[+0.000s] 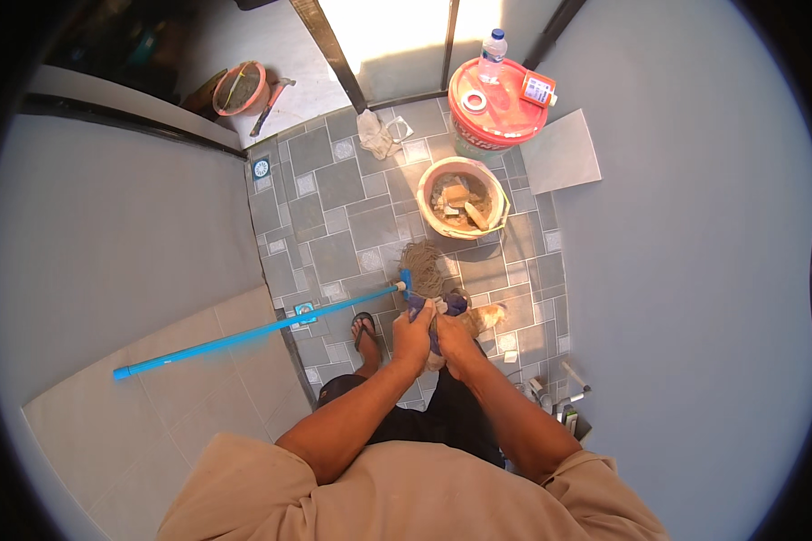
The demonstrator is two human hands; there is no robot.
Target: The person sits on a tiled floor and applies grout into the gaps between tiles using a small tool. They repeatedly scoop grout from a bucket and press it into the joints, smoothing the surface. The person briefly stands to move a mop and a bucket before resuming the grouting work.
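Observation:
My left hand (pixel 412 341) and my right hand (pixel 456 346) are close together in front of my legs, both closed around a bunched purple cloth (pixel 452 303). Parts of the cloth stick out above and between my fingers; the rest is hidden by my hands. Just beyond them a mop head (pixel 420 268) with beige strings hangs or lies over the tiles. Its bright blue handle (pixel 262 335) stretches off to the left, past my sandaled foot (pixel 364 335). Whether my fingers also grip part of the mop cannot be made out.
Ahead stands a bucket (pixel 428 215) holding rubble and sponge-like pieces. Behind it, a red-lidded pail (pixel 505 115) bears a water bottle (pixel 493 56), tape roll and small container. A loose tile (pixel 564 153) leans by the right wall. Tools (pixel 564 397) lie lower right.

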